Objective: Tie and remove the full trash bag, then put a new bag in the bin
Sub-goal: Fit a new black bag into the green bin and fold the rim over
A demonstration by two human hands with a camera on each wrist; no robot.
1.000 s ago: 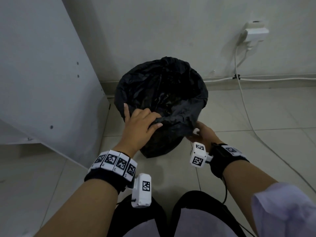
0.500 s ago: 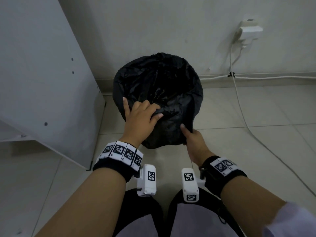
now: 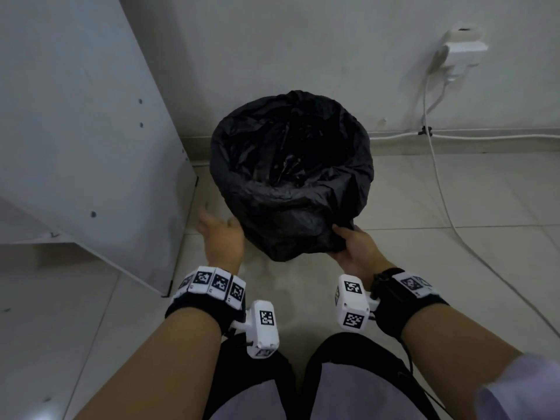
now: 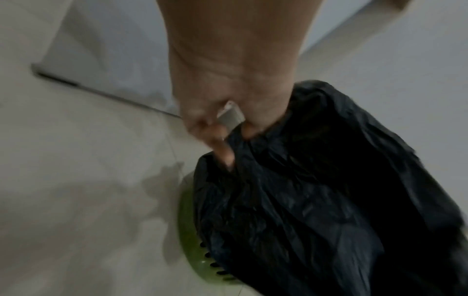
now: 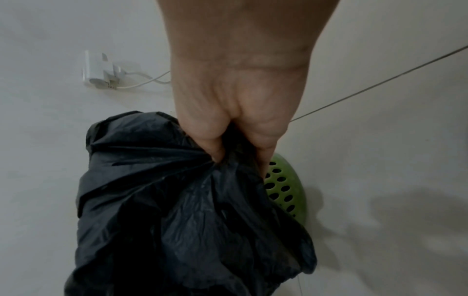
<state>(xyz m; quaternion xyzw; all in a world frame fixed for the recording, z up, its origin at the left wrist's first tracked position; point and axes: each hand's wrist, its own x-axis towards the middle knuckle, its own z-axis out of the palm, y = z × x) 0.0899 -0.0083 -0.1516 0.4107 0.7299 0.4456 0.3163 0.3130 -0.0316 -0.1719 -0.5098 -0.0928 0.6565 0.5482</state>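
A tall white panel leans at the far left, standing on the pale tiled floor. Just right of it, the left hand reaches the lower left side of the crinkled black plastic trash bag; the left wrist view is blurred, but its fingertips appear to pinch a fold of the bag's hem. The bag lines a green perforated plastic bin that stands on the floor near the wall, its mouth open and its hem folded down over the rim. The right hand clenches a gathered bunch of the bag's lower right hem. Farther right, a white plug adapter sits on the wall, its white cable trailing across the tiles.
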